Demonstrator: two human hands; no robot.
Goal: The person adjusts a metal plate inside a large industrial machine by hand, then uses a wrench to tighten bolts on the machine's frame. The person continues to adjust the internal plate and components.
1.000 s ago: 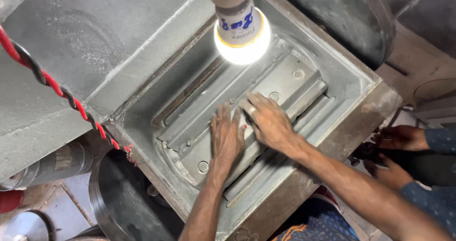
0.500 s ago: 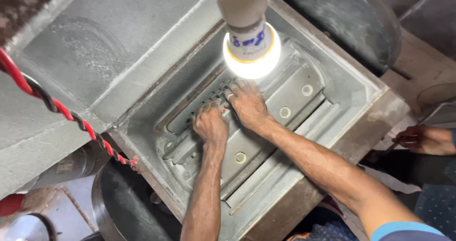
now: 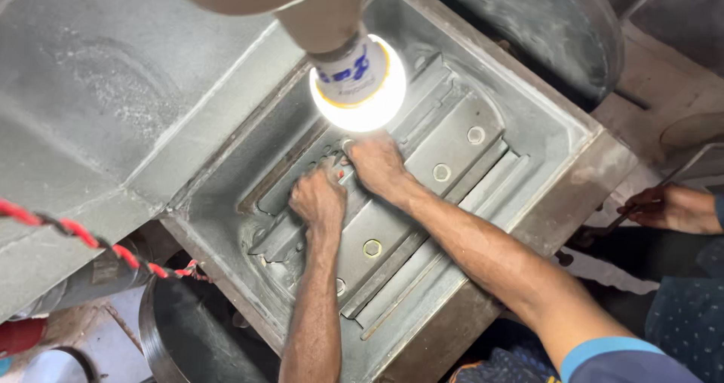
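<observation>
We have our left hand (image 3: 318, 198) curled into a loose fist and our right hand (image 3: 377, 166) flat with fingers together, both pressing on the ribbed metal plate (image 3: 422, 179) inside the grey mould box (image 3: 558, 138). A lit bulb (image 3: 358, 89) hangs just beyond them. Another person's hand (image 3: 667, 208) rests far right.

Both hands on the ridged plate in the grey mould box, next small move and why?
Probably press the left hand and right hand flat on the grey metal pattern plate in the grey mould box: both already rest on its upper end beneath the lit bulb.
</observation>
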